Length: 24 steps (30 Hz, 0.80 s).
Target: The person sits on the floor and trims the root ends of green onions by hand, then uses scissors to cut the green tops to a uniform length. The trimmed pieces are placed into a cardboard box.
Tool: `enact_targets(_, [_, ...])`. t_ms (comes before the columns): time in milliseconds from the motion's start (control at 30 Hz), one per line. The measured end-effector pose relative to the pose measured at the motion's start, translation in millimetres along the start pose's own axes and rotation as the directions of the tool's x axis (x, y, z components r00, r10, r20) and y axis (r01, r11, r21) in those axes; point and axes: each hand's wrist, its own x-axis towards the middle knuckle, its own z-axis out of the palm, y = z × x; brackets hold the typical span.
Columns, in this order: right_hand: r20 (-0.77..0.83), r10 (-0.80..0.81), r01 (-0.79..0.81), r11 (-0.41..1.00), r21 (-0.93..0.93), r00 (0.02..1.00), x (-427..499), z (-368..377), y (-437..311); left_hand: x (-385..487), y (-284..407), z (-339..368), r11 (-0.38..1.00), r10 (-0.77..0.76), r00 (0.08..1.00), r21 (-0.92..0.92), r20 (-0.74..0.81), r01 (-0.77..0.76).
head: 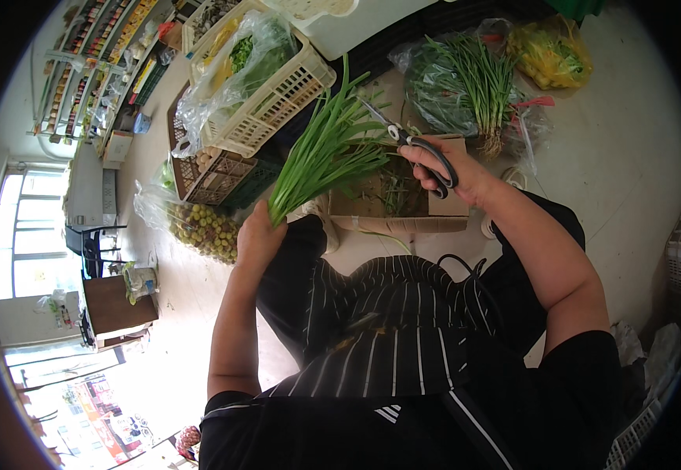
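My left hand (261,235) is closed round the lower end of a bunch of long green leafy stalks (322,153), whose tips fan up and to the right. In my right hand (449,167) is a pair of scissors with black handles (398,134); the blades point up and left, close to the leaf tips. Whether the blades are parted is hard to tell. Below the leaves, an open cardboard box (402,224) on the floor between my feet holds loose green trimmings (395,194). Beyond my right hand, green onions with roots (484,88) lie on a plastic bag of greens (434,88).
A cream plastic crate (275,111) with bagged greens rests on a brown crate (217,179) at the left. Beside it is a clear bag of small round yellow-green fruit (202,229). A yellow bag of produce (552,56) lies far right, and a white container (346,29) stands ahead.
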Motion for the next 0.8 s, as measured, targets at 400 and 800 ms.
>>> enact_targets(400, [-0.019,-0.175,0.097,0.632,-0.769,0.984,6.9,-18.1,8.9,-6.6,-7.3,-8.6,0.996,0.061,0.997,-0.063,-0.057,-0.065])
enact_targets(800, [0.022,-0.160,0.089,0.426,-0.900,0.987,12.8,-23.9,11.8,-9.3,-6.7,-13.1,0.992,0.080,0.996,-0.091,-0.040,-0.083])
